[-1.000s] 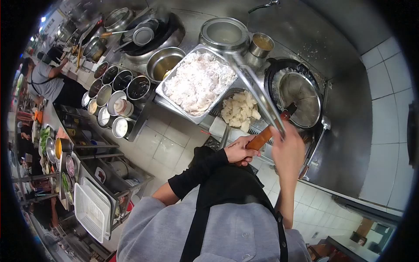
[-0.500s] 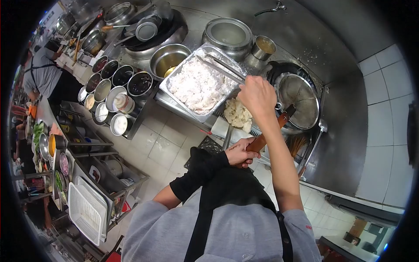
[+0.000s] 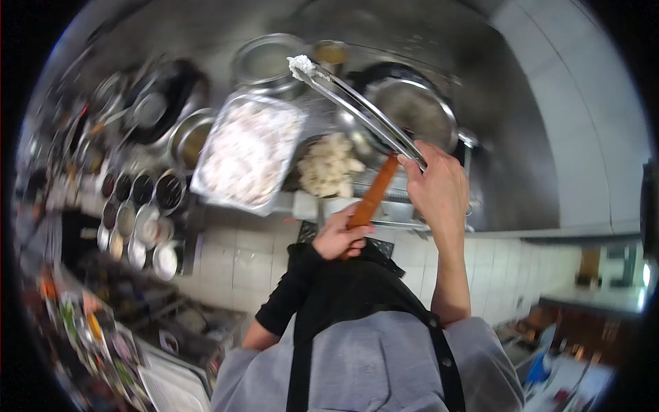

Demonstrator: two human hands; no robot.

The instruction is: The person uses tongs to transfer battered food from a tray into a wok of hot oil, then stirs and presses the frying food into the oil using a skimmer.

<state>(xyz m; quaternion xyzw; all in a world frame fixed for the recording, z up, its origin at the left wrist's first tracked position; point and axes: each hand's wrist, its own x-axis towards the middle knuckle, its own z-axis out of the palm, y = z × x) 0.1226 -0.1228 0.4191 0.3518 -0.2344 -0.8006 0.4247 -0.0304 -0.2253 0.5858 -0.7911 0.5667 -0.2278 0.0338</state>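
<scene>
My right hand [image 3: 439, 185] grips metal tongs [image 3: 367, 110], whose tips pinch a white, flour-coated piece [image 3: 302, 66] in the air. My left hand [image 3: 336, 237] is wrapped around a flat wooden handle [image 3: 375, 196]. That handle leads up toward a round mesh strainer [image 3: 415, 113] over a dark wok [image 3: 384, 71]; the joint is partly behind the tongs and right hand. To the left stands a metal tray [image 3: 237, 204] full of white floured pieces [image 3: 250, 151]. Between tray and wok lies a heap of pale yellow chunks [image 3: 329, 165].
Behind the tray are a large lidded pot [image 3: 268, 58] and a small metal pot [image 3: 331, 53]. A pot of yellowish liquid [image 3: 192, 141] and several seasoning tins [image 3: 168, 192] stand to the left. A steel wall [image 3: 508, 137] bounds the right side.
The tongs have lifted out of the tray and swung right with a floured piece in their tips. My left hand still holds the wooden handle. The camera view has turned.
</scene>
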